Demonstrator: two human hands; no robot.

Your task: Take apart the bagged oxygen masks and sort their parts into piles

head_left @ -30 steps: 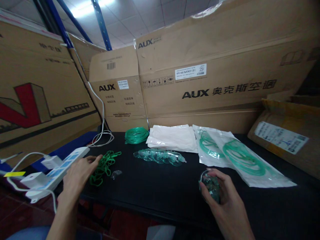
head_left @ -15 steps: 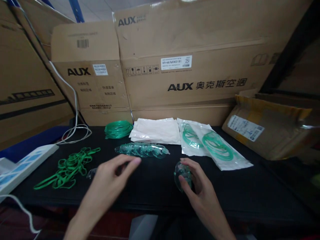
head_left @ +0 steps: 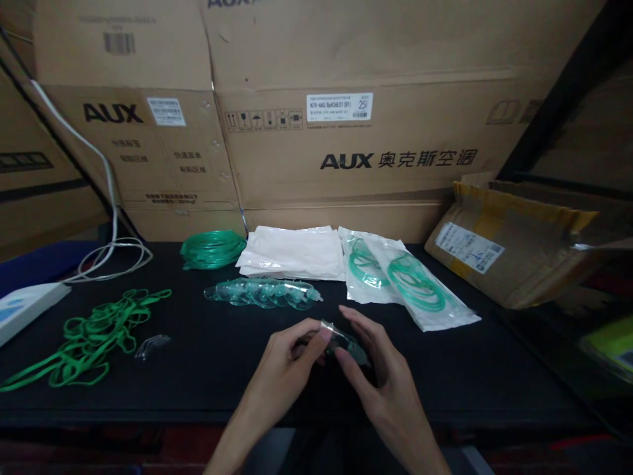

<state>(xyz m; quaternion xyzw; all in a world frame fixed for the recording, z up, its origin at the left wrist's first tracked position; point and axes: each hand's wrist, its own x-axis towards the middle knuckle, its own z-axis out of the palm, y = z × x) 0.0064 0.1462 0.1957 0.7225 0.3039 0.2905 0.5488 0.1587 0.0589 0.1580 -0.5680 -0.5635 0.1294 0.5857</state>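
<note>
Both my hands meet over the black table (head_left: 469, 382), holding one clear green oxygen mask (head_left: 346, 343) between them. My left hand (head_left: 289, 359) pinches the mask's left end with thumb and fingers. My right hand (head_left: 376, 369) grips its right side, fingers curled around it. Just beyond lies a row of several nested clear green masks (head_left: 262, 292). A heap of green elastic straps (head_left: 93, 333) lies at the left, with a small clear plastic piece (head_left: 152, 345) beside it.
Sealed bags of green tubing (head_left: 405, 280), a stack of white bags (head_left: 291, 252) and a green tubing coil (head_left: 212, 249) lie at the back. AUX cardboard boxes (head_left: 346, 132) wall the rear. A brown parcel (head_left: 514, 247) sits right; a power strip (head_left: 24, 307) and white cable (head_left: 111, 254) left.
My left hand left the green straps, swung right and took hold of the mask that my right hand held. The view turned right and down.
</note>
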